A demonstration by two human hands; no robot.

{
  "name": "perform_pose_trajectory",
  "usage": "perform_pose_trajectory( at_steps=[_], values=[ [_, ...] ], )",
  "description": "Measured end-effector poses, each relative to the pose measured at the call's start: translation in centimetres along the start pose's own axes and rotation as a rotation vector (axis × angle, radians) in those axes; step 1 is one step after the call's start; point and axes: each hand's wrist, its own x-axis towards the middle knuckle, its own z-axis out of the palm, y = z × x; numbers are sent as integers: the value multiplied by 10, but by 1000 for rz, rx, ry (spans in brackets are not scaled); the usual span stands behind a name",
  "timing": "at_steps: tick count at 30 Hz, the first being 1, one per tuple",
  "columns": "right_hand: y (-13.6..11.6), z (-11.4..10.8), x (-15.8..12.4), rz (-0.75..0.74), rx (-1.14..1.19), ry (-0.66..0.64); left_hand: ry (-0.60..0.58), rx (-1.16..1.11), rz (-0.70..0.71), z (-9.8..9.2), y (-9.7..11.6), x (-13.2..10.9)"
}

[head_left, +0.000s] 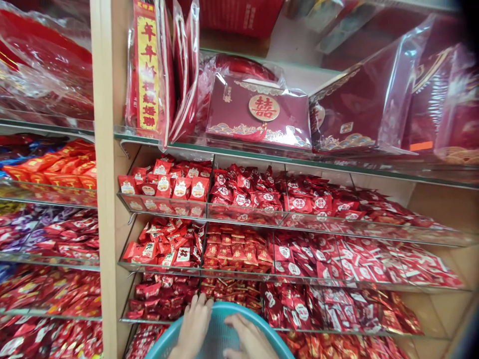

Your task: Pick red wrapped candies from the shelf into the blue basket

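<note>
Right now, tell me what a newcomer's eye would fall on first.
Probably the glossy maroon package with a round gold emblem, on the glass-edged upper shelf. Next come rows of small red wrapped packets below it, and the teal plastic basket at the bottom, with the left hand and right hand at it.

I'm in a shop, by its stock one for sweets and wedding goods. Right of the wooden upright (103, 199), tiered shelves (430, 235) with clear fronts hold small red packets (239, 252), sorted by kind; left of it, more shelves (45, 201) are packed too. High on the upright's right stands a plastic-wrapped maroon package (234, 112) with a double-happiness emblem (264, 107).
</note>
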Motion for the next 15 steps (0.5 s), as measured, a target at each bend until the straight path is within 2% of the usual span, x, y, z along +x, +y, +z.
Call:
perform_pose_trajectory(
  at_steps=[4, 10, 12, 15],
  values=[
    [-36, -82, -6, -130, 60, 223, 0, -9, 3, 1, -1, 0],
    [-61, -214, 8, -290, -144, 686, 20, -32, -3, -8, 4, -1],
    [-62, -245, 18, -345, -278, 802, 16, -31, -4, -7, 3, -1],
    [-60, -276, 34, -407, -456, 806, -7, -30, -17, -2, 2, 0]
  ],
)
